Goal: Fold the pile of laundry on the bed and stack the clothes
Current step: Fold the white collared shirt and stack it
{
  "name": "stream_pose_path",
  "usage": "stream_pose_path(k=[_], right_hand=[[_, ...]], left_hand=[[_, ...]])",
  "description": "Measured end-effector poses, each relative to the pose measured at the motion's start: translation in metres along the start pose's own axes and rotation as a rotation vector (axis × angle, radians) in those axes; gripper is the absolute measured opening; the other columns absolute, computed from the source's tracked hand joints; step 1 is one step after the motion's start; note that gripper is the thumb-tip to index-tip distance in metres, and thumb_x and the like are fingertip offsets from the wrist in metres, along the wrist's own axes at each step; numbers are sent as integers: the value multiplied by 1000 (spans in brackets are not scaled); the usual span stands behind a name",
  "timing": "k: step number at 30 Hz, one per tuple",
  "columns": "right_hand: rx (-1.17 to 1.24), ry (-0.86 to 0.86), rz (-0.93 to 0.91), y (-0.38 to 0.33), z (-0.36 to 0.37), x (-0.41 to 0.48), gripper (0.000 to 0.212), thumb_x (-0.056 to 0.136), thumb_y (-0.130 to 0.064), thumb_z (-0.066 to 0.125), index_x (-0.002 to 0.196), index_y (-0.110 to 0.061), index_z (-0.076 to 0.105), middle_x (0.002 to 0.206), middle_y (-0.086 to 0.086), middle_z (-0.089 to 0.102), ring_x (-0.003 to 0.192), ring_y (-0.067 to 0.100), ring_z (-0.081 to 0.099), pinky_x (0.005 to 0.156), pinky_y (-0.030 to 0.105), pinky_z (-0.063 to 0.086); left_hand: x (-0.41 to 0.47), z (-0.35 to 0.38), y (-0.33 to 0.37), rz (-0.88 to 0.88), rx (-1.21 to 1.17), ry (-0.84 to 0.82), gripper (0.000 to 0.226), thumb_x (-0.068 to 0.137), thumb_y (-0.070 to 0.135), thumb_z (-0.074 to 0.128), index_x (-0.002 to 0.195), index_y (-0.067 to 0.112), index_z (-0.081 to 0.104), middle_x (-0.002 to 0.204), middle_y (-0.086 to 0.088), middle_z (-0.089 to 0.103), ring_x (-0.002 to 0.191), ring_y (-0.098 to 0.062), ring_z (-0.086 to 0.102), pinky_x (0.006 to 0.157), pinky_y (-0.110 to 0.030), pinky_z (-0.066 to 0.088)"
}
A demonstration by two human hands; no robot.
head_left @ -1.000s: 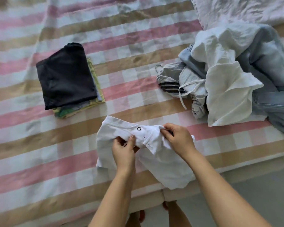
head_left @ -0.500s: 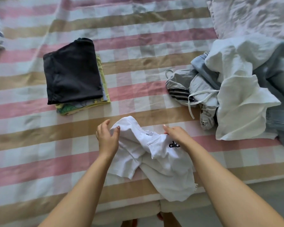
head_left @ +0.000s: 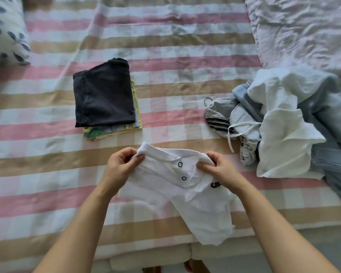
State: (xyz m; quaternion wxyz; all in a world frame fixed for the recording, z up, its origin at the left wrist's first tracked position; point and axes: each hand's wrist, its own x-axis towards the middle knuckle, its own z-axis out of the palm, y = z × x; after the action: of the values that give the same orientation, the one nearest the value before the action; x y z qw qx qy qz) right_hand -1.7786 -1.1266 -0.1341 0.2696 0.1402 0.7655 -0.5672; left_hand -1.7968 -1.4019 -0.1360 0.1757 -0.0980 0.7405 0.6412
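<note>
White knit polo shirt [head_left: 177, 186], crumpled, both hands pinching

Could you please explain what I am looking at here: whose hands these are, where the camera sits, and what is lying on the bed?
There is no machine here. A person folds laundry with bare hands, and the single camera sits on their head, looking forward and down, so the arms enter from the bottom of the picture. The left hand and the right hand each pinch an upper corner of a white collared shirt, which is spread on the checked bedcover. Beyond the left hand lies a folded stack, dark on top. To the right is the unfolded pile of white, grey and denim clothes. A spotted pillow shows in the far left corner.
</note>
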Motion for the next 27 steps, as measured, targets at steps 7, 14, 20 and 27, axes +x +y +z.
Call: stream_pose_path(k=[7, 14, 20, 27], right_hand=[[-321, 146, -305, -75, -12, -83, 22, 91, -15, 55, 77, -25, 42, 64, -9, 45, 55, 3, 42, 54, 21, 30], [-537, 203, -469, -142, -14, -146, 18, 92, -18, 55, 95, -3, 46, 81, 10, 57, 75, 29, 53, 59, 29, 26], [-546, 75, -476, -174, -18, -179, 27, 74, -22, 45, 98, -9, 51, 86, 8, 61, 81, 25, 54, 71, 35, 37], [-671, 102, -593, -164, -18, -186, 13, 78, -8, 72, 73, -4, 61, 67, -8, 52, 63, 11, 44, 60, 25, 31]], left_hand=[[-72, -26, 103, 161, 76, 6, 16, 83, 9, 65, 70, 17, 65, 61, 10, 63, 57, -1, 54, 52, -14, 44], [-122, -55, 181, 254, 187, 64, 17, 83, 3, 66, 72, 17, 67, 68, 7, 65, 65, -3, 58, 63, -16, 46], [-155, -74, 204, 336, 144, 172, 18, 81, 8, 68, 73, 24, 71, 73, -10, 59, 66, -9, 55, 66, -23, 43], [-182, -83, 194, 381, 213, 233, 39, 78, 2, 69, 65, 39, 70, 63, 16, 62, 59, 3, 53, 58, -7, 38]])
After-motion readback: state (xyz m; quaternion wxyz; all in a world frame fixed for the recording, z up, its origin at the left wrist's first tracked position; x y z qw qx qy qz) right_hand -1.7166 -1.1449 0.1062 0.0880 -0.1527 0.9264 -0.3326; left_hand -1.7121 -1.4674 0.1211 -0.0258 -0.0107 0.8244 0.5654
